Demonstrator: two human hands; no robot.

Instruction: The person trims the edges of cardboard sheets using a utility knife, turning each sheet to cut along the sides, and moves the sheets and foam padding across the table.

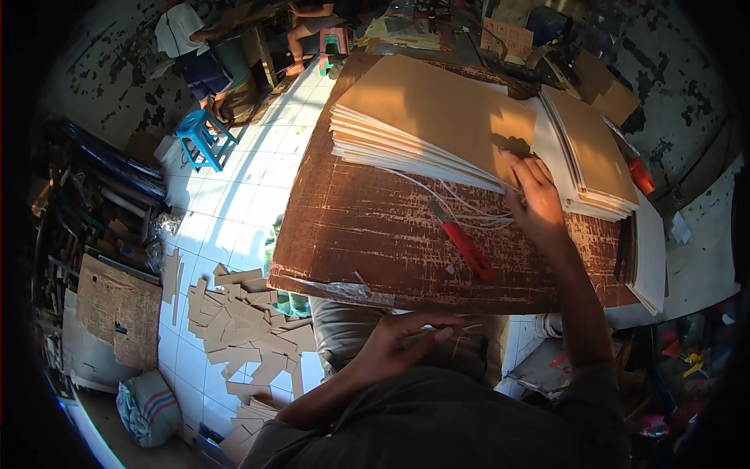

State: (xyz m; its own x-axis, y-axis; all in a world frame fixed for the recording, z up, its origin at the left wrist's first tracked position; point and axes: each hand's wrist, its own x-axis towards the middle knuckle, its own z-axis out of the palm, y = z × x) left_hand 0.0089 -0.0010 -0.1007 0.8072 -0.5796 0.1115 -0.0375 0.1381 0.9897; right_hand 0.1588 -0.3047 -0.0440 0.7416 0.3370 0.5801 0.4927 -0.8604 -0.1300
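A brown table (351, 242) with many scratches is seen in front of the lap. On its far part, a big stack of brown sheets (406, 105) is laid, and white layers are seen along its near side. The near right corner of this stack is touched by the right grip (535, 187). The fingers are laid on the top sheet, and the thumb is set by the edge. It cannot be told whether the corner is pinched or only touched.

The left grip (406, 340) is held low over the lap, just off the near edge of the table. Its fingers are bent toward the thumb. A thin pale bit is seen near the tips, but it cannot be told whether it is held.

Between the big stack and the near table edge, a red cutter (470, 252) is placed, with its grey tip pointed toward the stack. White cord is looped just beside it. To the right of the big stack, a smaller stack (594, 148) of brown sheets is kept.

On the white tiled floor (258, 168), a messy heap of small brown card pieces (250, 316) is spread. Farther off, a blue stool (201, 129) is seen, with a standing person (183, 31) near it.
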